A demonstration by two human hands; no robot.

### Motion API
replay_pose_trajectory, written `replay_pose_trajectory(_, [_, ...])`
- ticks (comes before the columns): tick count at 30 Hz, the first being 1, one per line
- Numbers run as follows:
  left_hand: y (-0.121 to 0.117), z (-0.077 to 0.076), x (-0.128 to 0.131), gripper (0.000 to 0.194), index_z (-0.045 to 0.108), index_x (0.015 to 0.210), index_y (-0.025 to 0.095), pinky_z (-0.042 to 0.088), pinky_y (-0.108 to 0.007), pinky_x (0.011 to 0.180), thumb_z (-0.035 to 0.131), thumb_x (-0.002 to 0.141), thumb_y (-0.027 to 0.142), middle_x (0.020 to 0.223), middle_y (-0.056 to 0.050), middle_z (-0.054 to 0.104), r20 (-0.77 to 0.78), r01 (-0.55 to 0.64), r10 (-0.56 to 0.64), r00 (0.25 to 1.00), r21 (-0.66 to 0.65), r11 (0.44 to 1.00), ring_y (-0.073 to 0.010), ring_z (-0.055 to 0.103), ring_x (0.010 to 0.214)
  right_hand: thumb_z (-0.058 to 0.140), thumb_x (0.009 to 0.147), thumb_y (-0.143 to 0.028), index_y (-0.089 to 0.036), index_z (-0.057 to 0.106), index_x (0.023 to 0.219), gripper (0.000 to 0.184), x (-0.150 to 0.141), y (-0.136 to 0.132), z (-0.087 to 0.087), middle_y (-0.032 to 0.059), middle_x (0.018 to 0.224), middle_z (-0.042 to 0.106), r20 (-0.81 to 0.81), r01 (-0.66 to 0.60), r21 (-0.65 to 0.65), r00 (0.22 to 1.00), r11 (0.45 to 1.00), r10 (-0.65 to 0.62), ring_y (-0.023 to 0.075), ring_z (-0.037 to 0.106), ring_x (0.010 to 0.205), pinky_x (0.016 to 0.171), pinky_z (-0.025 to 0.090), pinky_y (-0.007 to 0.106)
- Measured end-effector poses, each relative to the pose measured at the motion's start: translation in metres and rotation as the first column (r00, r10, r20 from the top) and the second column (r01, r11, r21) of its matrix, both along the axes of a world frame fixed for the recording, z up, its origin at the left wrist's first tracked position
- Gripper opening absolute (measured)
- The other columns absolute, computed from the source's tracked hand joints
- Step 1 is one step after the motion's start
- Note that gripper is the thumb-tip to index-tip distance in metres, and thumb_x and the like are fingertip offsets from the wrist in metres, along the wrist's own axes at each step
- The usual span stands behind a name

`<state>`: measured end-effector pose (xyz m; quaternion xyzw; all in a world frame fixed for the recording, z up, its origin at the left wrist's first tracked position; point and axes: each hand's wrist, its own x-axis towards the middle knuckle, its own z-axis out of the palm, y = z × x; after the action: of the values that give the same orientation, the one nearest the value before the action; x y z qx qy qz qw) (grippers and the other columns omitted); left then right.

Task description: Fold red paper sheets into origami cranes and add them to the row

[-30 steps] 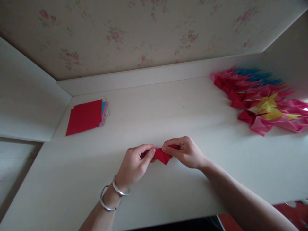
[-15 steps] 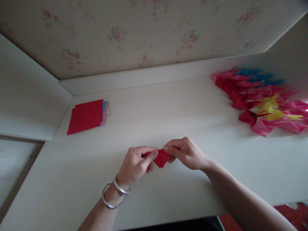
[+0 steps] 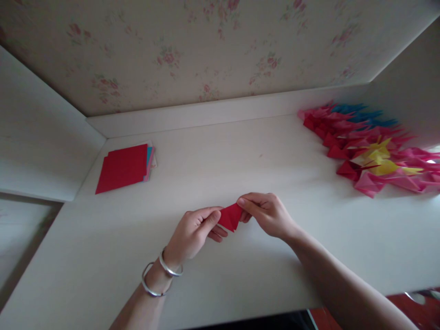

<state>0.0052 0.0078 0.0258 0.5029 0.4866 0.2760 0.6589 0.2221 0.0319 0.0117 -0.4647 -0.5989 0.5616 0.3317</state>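
A small folded piece of red paper (image 3: pixel 230 217) is held just above the white desk (image 3: pixel 240 160) near its front middle. My left hand (image 3: pixel 194 231), with two silver bangles at the wrist, pinches the paper's left side between thumb and fingers. My right hand (image 3: pixel 266 213) pinches its upper right corner. Both hands are closed on the paper, which hides part of its folds.
A stack of square paper sheets (image 3: pixel 123 167), red on top with blue and pink edges showing, lies at the back left. A pile of folded paper pieces (image 3: pixel 367 142) in pink, red, blue and yellow lies at the back right. Floral wallpaper backs the desk.
Both hands have lifted and turned the red paper slightly; it now shows a broader tilted face. My left fingers have spread a little beneath it.
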Motion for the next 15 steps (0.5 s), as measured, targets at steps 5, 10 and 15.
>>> replay_pose_trajectory(5, [-0.0019, 0.0027, -0.0003, 0.045, 0.066, 0.12, 0.011, 0.062, -0.031, 0.071, 0.052, 0.097, 0.046, 0.098, -0.013, 0.078, 0.08, -0.015, 0.018, 0.997, -0.034, 0.999, -0.0229, 0.075, 0.086, 0.06, 0.093, -0.048, -0.016, 0.07, 0.08, 0.036, -0.002, 0.0, 0.0012, -0.001, 0.05, 0.059, 0.078, 0.116, 0.01, 0.99, 0.993, -0.117, 0.0107, 0.052, 0.046, 0.045, 0.039, 0.023])
replay_pose_trajectory(10, [-0.0027, -0.0021, 0.003, 0.046, 0.063, 0.125, 0.01, 0.061, -0.027, 0.063, 0.054, 0.096, 0.045, 0.088, -0.011, 0.078, 0.042, -0.076, 0.075, 0.996, 0.0, 0.997, -0.0202, 0.075, 0.076, 0.063, 0.09, -0.049, -0.015, 0.07, 0.078, 0.036, -0.005, -0.003, 0.0045, -0.0016, 0.047, 0.057, 0.003, 0.181, -0.059, 0.983, 0.982, -0.182, 0.0098, 0.047, 0.043, 0.043, 0.033, 0.023])
replay_pose_trajectory(15, [-0.0055, -0.0048, 0.0001, 0.042, 0.06, 0.132, 0.019, 0.061, -0.026, 0.066, 0.059, 0.095, 0.039, 0.096, -0.008, 0.078, 0.084, -0.058, 0.047, 0.995, 0.135, 0.989, -0.0185, 0.074, 0.082, 0.068, 0.087, -0.044, -0.014, 0.069, 0.069, 0.035, -0.0073, -0.0006, -0.0014, 0.0, 0.046, 0.059, -0.16, 0.174, -0.235, 0.964, 0.956, -0.214, 0.0096, 0.05, 0.042, 0.043, 0.035, 0.022])
